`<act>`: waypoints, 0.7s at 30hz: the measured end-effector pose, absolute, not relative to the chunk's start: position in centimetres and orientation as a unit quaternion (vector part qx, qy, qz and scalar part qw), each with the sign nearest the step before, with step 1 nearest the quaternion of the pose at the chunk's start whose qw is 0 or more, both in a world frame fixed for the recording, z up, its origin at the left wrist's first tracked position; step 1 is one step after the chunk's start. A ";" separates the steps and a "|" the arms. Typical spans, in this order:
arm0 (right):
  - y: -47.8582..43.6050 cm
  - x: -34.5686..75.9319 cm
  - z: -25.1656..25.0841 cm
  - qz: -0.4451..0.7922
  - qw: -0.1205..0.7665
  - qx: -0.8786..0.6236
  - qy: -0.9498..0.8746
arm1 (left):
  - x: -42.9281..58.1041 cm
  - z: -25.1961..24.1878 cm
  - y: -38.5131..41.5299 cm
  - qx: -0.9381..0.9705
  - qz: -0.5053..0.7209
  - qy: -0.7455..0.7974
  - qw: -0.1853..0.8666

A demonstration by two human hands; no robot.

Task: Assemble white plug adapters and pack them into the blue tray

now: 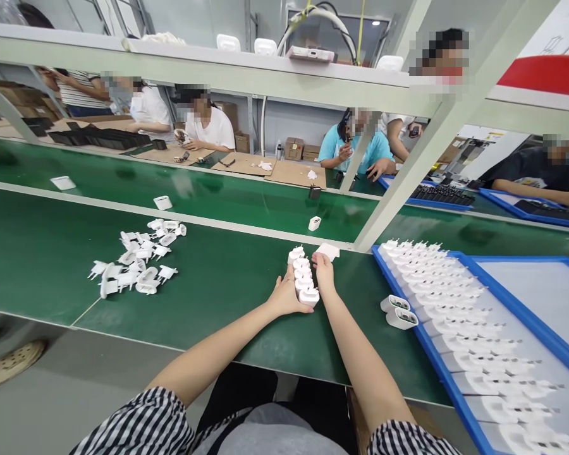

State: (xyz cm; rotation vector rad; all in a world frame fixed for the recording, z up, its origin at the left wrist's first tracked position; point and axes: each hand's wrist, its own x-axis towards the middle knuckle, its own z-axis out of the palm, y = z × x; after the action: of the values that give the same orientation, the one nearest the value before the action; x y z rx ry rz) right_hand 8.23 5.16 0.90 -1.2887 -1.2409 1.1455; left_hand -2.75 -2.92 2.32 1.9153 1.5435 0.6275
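A row of several white plug chargers (304, 278) stands on the green bench in front of me, pins pointing up. My left hand (288, 294) is closed around the near and left side of this row. Just right of it, my right hand (325, 270) has its fingers bent against a white charger housing (329, 251) that lies on its side; they partly cover it. To the right stand two open white housings (399, 313) with circuit parts showing inside. A loose pile of white plug caps (140, 259) with pins lies to the left.
A blue-rimmed tray (427, 344) at the right holds rows of white chargers, beside another blue tray (531, 260). A belt (246, 205) beyond the bench carries scattered housings. A slanted post (403, 170) and a shelf rail (218, 72) stand ahead. Several co-workers sit opposite.
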 end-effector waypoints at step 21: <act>3.2 9.5 4.7 0.507 0.542 -0.495 -0.452 | 0.9 3.9 -3.8 0.757 0.264 0.542 0.254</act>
State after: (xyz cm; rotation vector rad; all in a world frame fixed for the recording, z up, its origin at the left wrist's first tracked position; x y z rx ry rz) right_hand 9.46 3.24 4.73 -1.1761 -1.0739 1.2030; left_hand 0.86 -3.78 3.94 2.0561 1.4723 0.7169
